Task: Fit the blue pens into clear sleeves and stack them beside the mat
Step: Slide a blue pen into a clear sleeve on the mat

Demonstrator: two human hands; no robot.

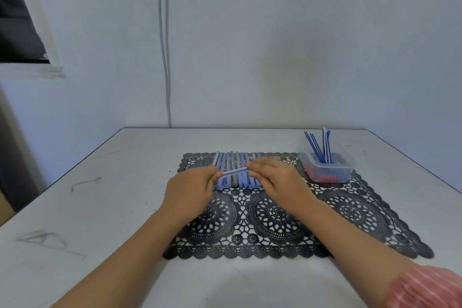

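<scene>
- We see the left hand (192, 191) with its fingers curled, pinching the left end of a held pen (235, 172). The pen is thin and blue and appears to sit inside a clear sleeve.
- The right hand (273, 179) pinches the other end of the held pen between its fingertips, its remaining fingers loosely bent.
- The held pen lies crosswise between the two hands, tilted slightly up toward the right. It is just above a row of pens (232, 160).
- The row of pens lies side by side on the far part of the black lace mat (275, 217), each one pointing toward the table's far edge. Most look pale blue and a few look grey. We cannot tell which of them are in sleeves.
- The mat covers the middle of the white table (100, 207) and reaches toward its right edge.
- A clear plastic tub (350, 165) stands on the mat's far right corner, near the table's far right corner.
- Thin blue refills (318, 147) lean upright in the tub, and small red pieces (325, 179) lie on its bottom.
- A pink striped sleeve (425, 287) covers the right upper arm at the table's near edge.
</scene>
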